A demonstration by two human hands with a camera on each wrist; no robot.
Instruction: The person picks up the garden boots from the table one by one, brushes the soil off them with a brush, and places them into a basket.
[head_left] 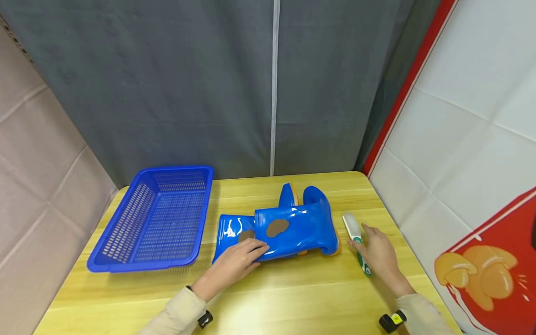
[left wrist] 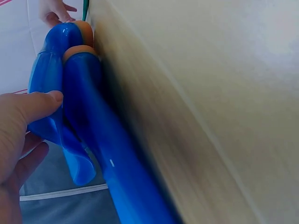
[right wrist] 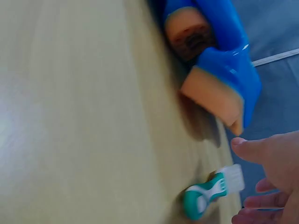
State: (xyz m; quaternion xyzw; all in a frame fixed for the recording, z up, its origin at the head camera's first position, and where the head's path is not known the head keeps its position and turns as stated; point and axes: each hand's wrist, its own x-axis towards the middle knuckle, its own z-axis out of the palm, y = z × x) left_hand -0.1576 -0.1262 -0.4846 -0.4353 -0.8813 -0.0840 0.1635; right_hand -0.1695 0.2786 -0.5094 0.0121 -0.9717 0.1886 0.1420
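Note:
Two blue rain boots with orange soles and brown patches lie on their sides, the upper boot (head_left: 303,228) across the lower boot (head_left: 226,232). My left hand (head_left: 236,260) grips the upper boot at its shaft opening. In the left wrist view its thumb (left wrist: 46,102) presses one side, with the fingers beyond the edge. My right hand (head_left: 378,253) hovers beside a green and white brush (head_left: 364,266), its fingers spread and holding nothing. The right wrist view has the brush lying on the table below those fingers, near the boot toes.
A blue perforated plastic basket (head_left: 144,267) stands on the left of the wooden table (head_left: 293,302). A grey curtain (head_left: 167,93) hangs behind the table. White panels flank both sides, the right one (head_left: 452,139) with red trim.

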